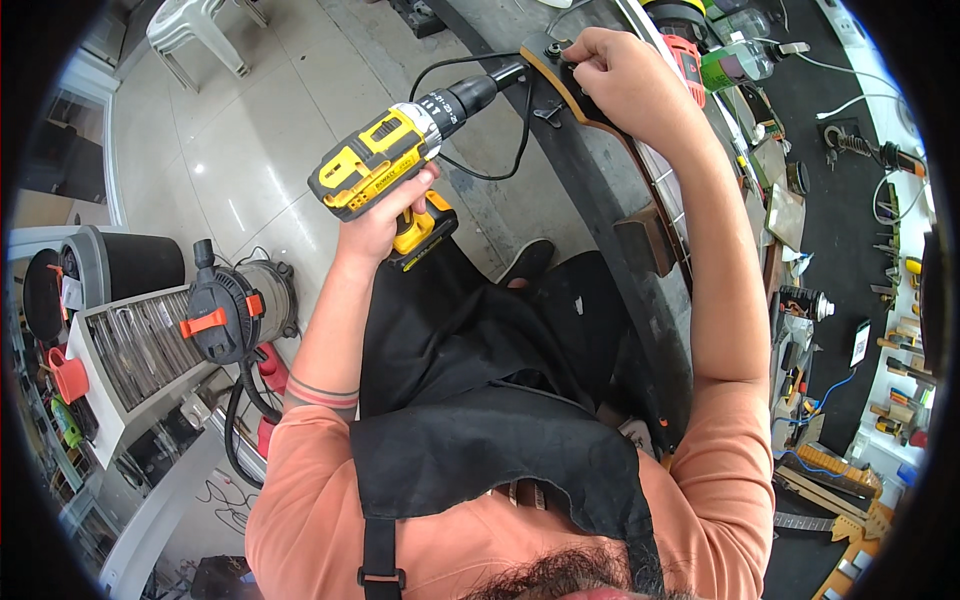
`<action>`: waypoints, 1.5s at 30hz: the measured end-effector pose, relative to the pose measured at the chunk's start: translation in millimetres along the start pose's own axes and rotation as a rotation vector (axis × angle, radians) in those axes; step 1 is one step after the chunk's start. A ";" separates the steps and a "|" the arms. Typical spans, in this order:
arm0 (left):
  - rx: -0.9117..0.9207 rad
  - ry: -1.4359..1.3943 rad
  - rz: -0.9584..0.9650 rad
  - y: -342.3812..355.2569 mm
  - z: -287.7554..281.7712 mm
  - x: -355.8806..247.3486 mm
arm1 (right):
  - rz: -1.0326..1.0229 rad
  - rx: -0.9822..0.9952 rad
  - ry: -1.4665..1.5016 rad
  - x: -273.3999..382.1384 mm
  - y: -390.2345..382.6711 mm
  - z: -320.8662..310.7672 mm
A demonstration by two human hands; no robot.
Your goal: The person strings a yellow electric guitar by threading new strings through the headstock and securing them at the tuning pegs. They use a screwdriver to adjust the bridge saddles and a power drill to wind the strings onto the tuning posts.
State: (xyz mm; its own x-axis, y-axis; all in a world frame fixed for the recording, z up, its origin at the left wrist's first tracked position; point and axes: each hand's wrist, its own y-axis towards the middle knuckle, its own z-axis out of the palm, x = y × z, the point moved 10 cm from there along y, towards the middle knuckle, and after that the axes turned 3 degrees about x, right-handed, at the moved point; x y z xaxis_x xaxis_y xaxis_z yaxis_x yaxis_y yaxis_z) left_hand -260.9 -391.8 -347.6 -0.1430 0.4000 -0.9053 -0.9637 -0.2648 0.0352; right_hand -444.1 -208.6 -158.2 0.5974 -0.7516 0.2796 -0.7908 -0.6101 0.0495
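Observation:
My left hand [385, 215] is wrapped round the grip of a yellow and black cordless drill [385, 160]. The drill's dark nose points up and right, and its tip meets the edge of a guitar headstock [567, 85]. That headstock has a black face and a light wood edge, and its neck runs down along the bench edge. Over the headstock's face my right hand [625, 80] is closed, thumb and fingers bent together; what they pinch is hidden. Beside the fingertips sits a small round metal fitting [553, 48]. A dark metal tuner key [547, 115] shows by the headstock's edge.
A dark wooden block [643, 243] lies by the neck on the bench [640, 310]. A black cable [490, 175] loops below the drill's nose. Bottles [735, 65] and hand tools crowd the right. At left stand a shop vacuum [240, 310], a bin [130, 262] and a white stool [205, 30].

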 end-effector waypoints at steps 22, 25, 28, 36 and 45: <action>0.031 -0.056 0.029 2.1 1.9 0.5 | 0.044 0.124 -0.053 -2.9 -109.6 -48.7; 0.034 -0.058 0.046 3.0 2.4 -2.5 | 0.039 0.143 -0.056 0.7 -110.0 -48.0; 0.031 -0.042 0.051 2.6 1.3 -3.1 | 0.037 0.155 -0.075 3.6 -110.8 -47.1; 0.029 -0.032 0.037 2.5 -0.4 0.8 | 0.025 0.145 -0.076 1.2 -109.9 -47.0; 0.027 -0.037 0.033 3.4 -1.1 1.9 | 0.007 0.114 -0.071 1.7 -109.1 -45.1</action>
State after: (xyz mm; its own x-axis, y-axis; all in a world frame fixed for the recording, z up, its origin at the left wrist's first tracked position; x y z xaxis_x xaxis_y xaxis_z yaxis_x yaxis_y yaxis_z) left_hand -264.2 -393.0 -349.7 -0.1827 0.4235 -0.8873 -0.9640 -0.2545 0.0770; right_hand -362.8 -132.0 -119.9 0.6027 -0.7695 0.2112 -0.7773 -0.6260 -0.0628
